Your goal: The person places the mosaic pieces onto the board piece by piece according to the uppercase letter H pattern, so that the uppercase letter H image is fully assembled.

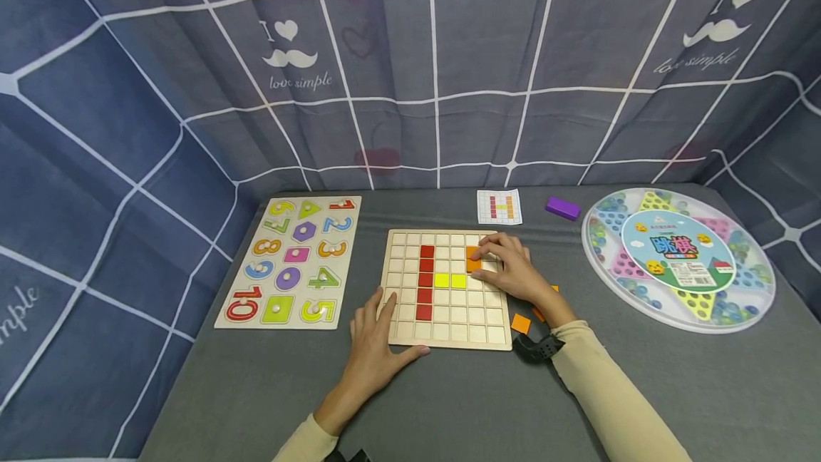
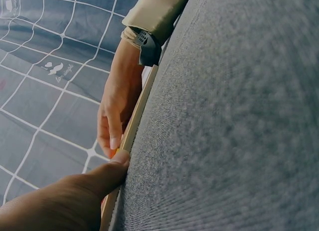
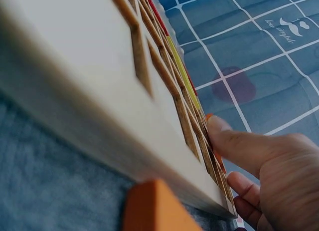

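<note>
A wooden grid board (image 1: 494,334) lies on the table with a column of red tiles (image 1: 425,296) and two yellow tiles (image 1: 450,281) in its cells. Over the board's right part, my right hand (image 1: 513,269) pinches an orange tile (image 1: 473,264) between thumb and fingers. The right wrist view shows the thumb (image 3: 234,143) against orange at the board's surface. My left hand (image 1: 373,348) rests at the board's near left corner, fingers spread along its left edge and thumb by the near edge. In the left wrist view that thumb (image 2: 107,176) touches the board's rim.
Loose orange tiles (image 1: 521,324) lie right of the board, partly under the right wrist. Behind it are a pattern card (image 1: 499,207) and a purple block (image 1: 562,208). A number puzzle (image 1: 346,248) lies left; a round board-game package (image 1: 678,255) lies right. A curtain (image 1: 398,127) hangs behind.
</note>
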Motion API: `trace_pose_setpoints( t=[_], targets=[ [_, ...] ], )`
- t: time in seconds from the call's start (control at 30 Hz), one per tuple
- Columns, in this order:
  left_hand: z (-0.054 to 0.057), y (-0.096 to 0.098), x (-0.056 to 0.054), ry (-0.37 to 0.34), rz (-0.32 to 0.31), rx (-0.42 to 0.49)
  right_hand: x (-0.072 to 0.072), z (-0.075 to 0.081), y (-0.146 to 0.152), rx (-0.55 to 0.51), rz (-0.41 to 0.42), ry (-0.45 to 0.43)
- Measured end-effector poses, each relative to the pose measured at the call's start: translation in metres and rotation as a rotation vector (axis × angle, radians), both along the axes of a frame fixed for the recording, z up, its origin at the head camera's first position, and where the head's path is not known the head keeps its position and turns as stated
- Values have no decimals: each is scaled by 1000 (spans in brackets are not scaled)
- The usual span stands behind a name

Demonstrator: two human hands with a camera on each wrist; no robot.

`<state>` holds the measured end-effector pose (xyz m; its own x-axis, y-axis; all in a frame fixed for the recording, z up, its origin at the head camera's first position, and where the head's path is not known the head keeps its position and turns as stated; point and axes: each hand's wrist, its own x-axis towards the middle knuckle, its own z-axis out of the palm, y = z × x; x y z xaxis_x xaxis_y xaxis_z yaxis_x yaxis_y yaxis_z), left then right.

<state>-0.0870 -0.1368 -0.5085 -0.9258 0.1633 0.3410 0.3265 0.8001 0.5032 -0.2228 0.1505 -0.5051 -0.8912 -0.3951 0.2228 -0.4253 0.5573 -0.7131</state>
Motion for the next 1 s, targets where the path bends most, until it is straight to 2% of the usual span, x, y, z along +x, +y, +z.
trace_pose_setpoints(
  t=[0.1,0.33,0.8,1.0],
  targets=[
    [0,-1,1,-14,3,6,0,-1,-1,2,5,0],
    [0,-2,3,8,14,-21,2,0,-3,-6,11,0],
    [0,-3,4,11,12,-11,3,-1,-3,-10,29,14],
    [0,-1,0,15,0,1,2,7,11,24,103,11]
  ],
)
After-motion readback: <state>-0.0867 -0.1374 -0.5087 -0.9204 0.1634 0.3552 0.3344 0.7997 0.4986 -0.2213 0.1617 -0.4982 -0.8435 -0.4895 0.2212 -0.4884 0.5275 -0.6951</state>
